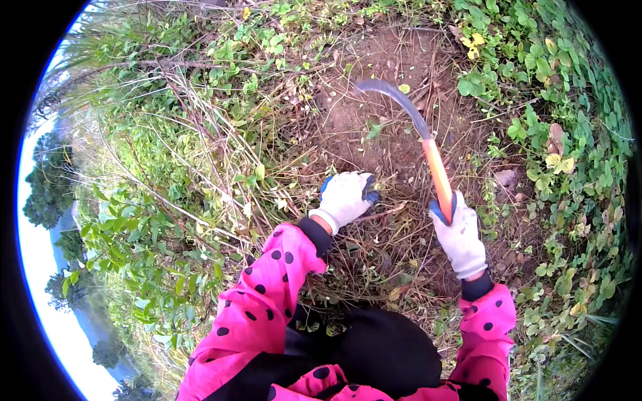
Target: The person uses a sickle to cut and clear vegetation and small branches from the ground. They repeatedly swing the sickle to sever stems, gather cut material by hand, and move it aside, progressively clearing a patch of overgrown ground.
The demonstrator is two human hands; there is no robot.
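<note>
My right hand (459, 235), in a white and blue work glove, grips the orange handle of a sickle (401, 103). The curved metal blade points up and to the left over reddish bare soil (371, 135). To its left, my left hand (348, 196), gloved alike, rests low at the cut dry stalks and grass (381, 240). Its fingers are bent, and their undersides are hidden, so whether they hold any stems does not show.
Long dry stems (200, 135) and a leafy green shrub (145, 255) stand on the left. Low green creepers (577, 150) cover the right side. A stone (506, 178) lies right of the sickle handle. Trees (47, 175) rise at the far left.
</note>
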